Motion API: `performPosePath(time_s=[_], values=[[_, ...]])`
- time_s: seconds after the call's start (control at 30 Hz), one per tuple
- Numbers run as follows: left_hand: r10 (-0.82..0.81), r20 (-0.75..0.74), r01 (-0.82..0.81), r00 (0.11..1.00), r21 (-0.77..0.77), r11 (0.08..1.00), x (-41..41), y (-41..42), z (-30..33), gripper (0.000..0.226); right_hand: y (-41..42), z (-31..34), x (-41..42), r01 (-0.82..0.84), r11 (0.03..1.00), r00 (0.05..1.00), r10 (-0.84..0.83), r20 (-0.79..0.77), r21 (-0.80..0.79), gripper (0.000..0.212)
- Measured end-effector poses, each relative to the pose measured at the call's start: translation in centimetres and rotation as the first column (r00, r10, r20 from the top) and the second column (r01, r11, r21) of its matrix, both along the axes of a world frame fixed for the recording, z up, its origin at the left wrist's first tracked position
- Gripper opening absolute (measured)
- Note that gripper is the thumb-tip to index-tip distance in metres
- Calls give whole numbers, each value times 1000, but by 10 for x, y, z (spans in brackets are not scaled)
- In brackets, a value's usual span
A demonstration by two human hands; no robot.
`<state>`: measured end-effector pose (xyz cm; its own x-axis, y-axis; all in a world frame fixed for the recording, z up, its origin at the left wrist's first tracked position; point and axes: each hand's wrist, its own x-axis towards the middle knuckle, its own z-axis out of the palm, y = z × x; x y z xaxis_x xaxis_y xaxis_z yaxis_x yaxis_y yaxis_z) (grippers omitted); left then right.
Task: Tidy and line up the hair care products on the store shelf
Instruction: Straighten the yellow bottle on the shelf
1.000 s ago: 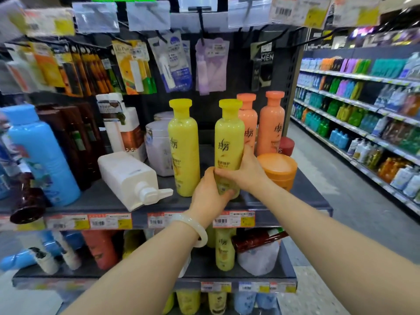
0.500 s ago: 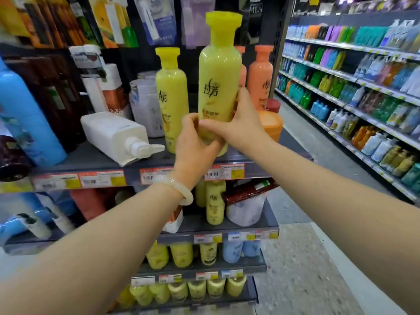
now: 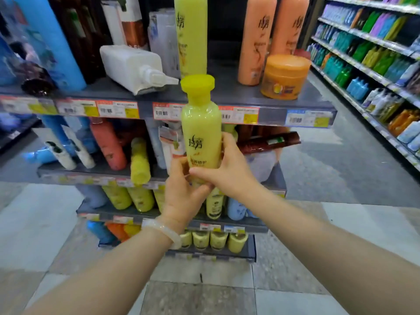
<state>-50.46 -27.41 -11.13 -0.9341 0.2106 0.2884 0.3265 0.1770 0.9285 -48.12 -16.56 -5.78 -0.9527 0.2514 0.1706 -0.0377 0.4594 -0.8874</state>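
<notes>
Lifted clear of the top shelf (image 3: pixel 268 103) since a second ago, the yellow bottle (image 3: pixel 201 135) is now held upright in front of the lower shelves; left hand (image 3: pixel 184 194) and right hand (image 3: pixel 229 171) both curl their fingers round its base; a second yellow bottle (image 3: pixel 191 35) stands on the shelf behind; a white pump bottle (image 3: pixel 131 64) lies on its side beside it.
</notes>
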Motion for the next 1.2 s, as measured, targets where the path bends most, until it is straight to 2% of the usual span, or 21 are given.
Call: performPosePath(time_s=[0.3,0.5,0.7,0.93,1.07,1.2], values=[[36,178,-16,983,-113,993,14,-15,-106,48,-10,-116,3,-8,997,984,20,179,-71,78],[38,228,-9,973,-129,992,-22,4,-138,47,2,-150,-33,9,994,982,12,189,-112,78],[37,147,-16,988,-139,990,-70,26,-141,54,19,-154,-79,40,997,990,-30,134,-68,72],[6,72,1,997,-101,995,-111,43,-136,52,26,-154,-120,117,991,992,-113,62,-64,79],[33,46,-28,998,-103,994,-123,50,-141,52,26,-161,-131,151,988,988,-150,40,-24,70],[79,18,-77,997,-97,992,-132,57,-155,49,23,-174,-135,206,979,978,-205,38,-8,71]])
